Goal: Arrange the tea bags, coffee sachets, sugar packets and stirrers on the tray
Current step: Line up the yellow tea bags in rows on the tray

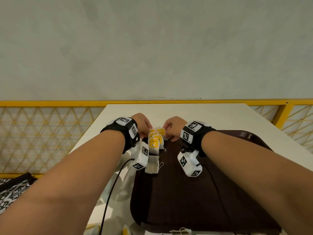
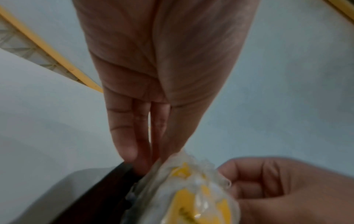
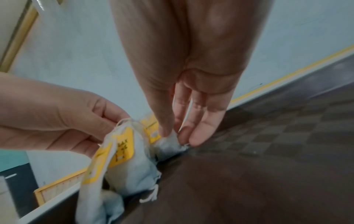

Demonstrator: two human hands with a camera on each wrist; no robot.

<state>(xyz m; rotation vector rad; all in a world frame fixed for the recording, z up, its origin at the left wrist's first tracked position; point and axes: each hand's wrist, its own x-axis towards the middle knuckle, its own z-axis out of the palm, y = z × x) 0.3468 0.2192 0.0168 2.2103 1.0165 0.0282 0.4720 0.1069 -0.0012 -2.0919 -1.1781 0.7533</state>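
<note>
Head view, item one: the tea bags (image 1: 155,141), white paper with yellow tags, stand in a short row at the far left corner of the dark brown tray (image 1: 186,192). The row's long axis runs from us toward the far edge of the counter (image 1: 211,114). One more tea bag (image 1: 152,164) lies flat at the near end of the row, partly behind our left wrist camera.

Item two: our left hand (image 1: 142,124) sits on the left of the row and our right hand (image 1: 174,126) on the right, so the bags lie between the two, equally near each.

Right wrist view: left-hand fingers (image 3: 107,121) are curled and pinch the top of one upright tea bag; right-hand fingertips (image 3: 199,136), nearly straight and pointing down, nip the corner of the farthest bag against the thumb.

Item three, contents: only tea bags show on the tray; the rest of its checkered floor is bare in these views. More pale packets lie on the counter at the tray's near left edge, too blurred to name.

Judgement: the next move squares the row along the tray's left wall.
</note>
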